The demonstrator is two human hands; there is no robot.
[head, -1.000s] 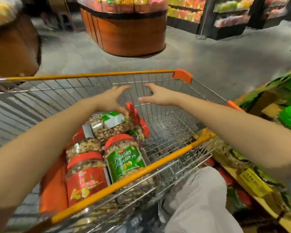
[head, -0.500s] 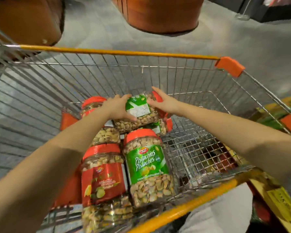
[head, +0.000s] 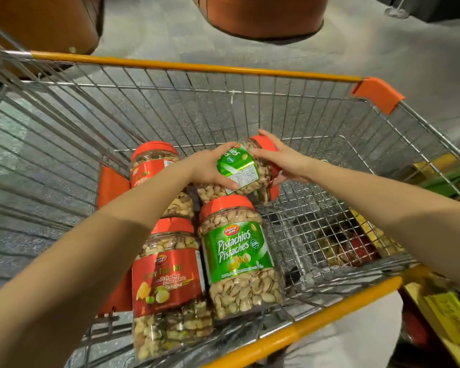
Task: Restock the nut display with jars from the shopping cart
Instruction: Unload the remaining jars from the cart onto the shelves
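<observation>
While both bare arms are reaching down into the wire shopping cart (head: pixel 197 65), the left hand (head: pixel 210 170) is curling its fingers and thumb round the base end of a green-label pistachio jar (head: pixel 246 168), and the right hand (head: pixel 283 160) is clasping the same jar at its red lid end. That jar is lying tipped on its side, lid pointing right, above the other jars near the middle of the basket. Directly beneath it a half-hidden jar (head: pixel 210 192) of pistachios is lying. Nearer the person, an upright pistachio jar (head: pixel 237 258) with a green label is standing on the cart floor, touching a red-label nut mix jar (head: pixel 168 282) on its left. A further red-label jar (head: pixel 150 166) is standing behind these, partly covered by the left forearm. Beyond the cart, a brown wooden display stand (head: pixel 263 19) is sitting on the grey floor (head: pixel 157 30). A yellow shelf tag (head: pixel 446 312) is showing at the lower right.
</observation>
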